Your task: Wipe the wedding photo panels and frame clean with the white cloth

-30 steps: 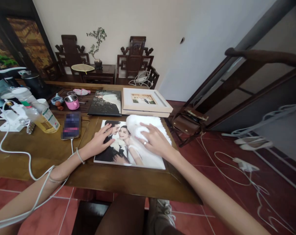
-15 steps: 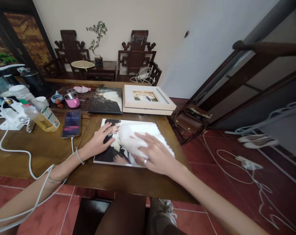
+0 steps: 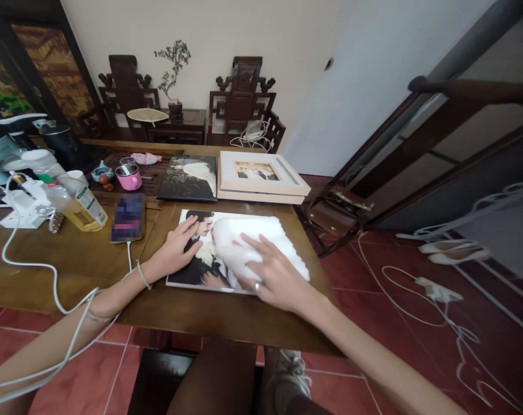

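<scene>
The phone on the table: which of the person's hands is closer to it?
Left. The left hand rests on the photo panel, to the right of the phone; the right hand is farther right, on the white cloth.

Held the left hand palm down, fingers parted and pointing right and far. Slanted the left forearm in from the near left, wrist nearly straight. Held the right hand palm down, farther right and apart from the left, fingers extended toward the far left. Stretched the right arm from the near right.
</scene>
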### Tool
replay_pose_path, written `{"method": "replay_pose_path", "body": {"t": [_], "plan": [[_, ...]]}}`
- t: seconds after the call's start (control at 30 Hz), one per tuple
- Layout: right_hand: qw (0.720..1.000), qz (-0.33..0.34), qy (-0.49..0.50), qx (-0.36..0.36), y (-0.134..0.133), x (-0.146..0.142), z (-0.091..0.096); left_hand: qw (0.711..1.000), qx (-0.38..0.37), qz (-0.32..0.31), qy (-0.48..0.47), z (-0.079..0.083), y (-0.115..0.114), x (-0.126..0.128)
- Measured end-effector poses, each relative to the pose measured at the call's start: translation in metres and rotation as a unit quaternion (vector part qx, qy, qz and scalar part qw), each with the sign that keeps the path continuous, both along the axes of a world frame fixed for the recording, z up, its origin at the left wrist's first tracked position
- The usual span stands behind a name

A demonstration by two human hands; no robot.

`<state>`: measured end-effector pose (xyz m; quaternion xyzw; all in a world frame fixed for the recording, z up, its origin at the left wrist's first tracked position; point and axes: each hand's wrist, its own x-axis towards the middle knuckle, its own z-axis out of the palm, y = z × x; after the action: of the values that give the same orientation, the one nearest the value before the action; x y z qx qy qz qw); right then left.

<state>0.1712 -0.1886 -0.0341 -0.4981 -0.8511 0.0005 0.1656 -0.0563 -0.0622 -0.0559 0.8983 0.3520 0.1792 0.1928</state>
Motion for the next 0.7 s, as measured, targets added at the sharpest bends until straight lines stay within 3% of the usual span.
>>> {"method": "replay_pose_path", "body": {"t": [0.1,0.2,0.37,0.47,0.57,0.7], "plan": [[0.999,0.044,0.009,-0.007,-0.019,-0.011,0.003,1.0,-0.009,0.0,-0.001,-0.001,0.0,0.0],[0.999,0.044,0.014,0.005,-0.01,-0.005,0.001,1.0,-0.002,-0.006,-0.002,-0.001,0.002,0.0],[0.997,-0.064,-0.003,0.043,0.039,0.031,-0.008,1.0,0.003,-0.024,0.0,-0.001,0.003,-0.002],[0.994,-0.094,-0.023,0.052,0.049,0.045,-0.012,1.0,0.003,-0.019,-0.003,0.001,0.002,-0.001],[0.995,-0.083,-0.036,0.04,0.029,0.04,-0.011,1.0,0.003,-0.013,-0.004,0.003,0.0,0.0],[0.999,-0.029,-0.035,0.014,-0.021,0.015,-0.001,1.0,0.007,-0.009,0.005,0.003,-0.001,0.001]]}}
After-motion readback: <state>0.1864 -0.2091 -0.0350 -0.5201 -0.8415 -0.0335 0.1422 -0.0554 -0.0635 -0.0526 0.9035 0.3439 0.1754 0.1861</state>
